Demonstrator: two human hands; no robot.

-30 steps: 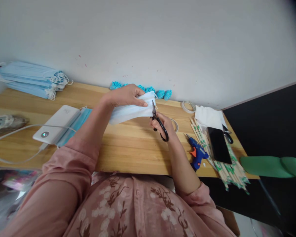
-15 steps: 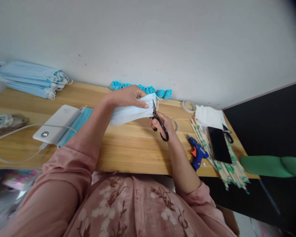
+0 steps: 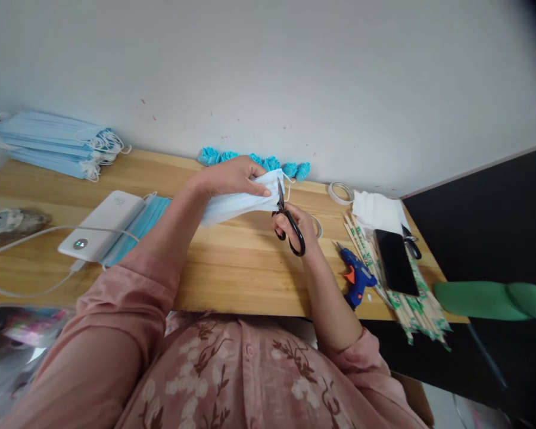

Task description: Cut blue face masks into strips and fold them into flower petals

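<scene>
- Pale, faintly speckled wall (image 3: pixel 268 71) rises behind a smooth, striped-grain wooden table (image 3: pixel 245 274).
- Left hand (image 3: pixel 239 177) pinches the thin, pleated face mask (image 3: pixel 245 204) above the table's middle, thumb on top, likely to keep the limp sheet flat near its looped end.
- Right hand (image 3: pixel 297 223) is closed around the scissors (image 3: pixel 280 207), dark and glossy-handled, a pointed blade lying across the mask's end, presumably for control close to the edge; whether the blades are parted, I cannot tell.
- Crumpled blue rosettes (image 3: pixel 271 163) line the wall, seemingly parked clear of the work.
- Soft stacked masks (image 3: pixel 49 143) sit far left.
- Hard plastic glue gun (image 3: pixel 357 271) lies right, beside paper-wrapped sticks (image 3: pixel 417 313), probably within reach.
</scene>
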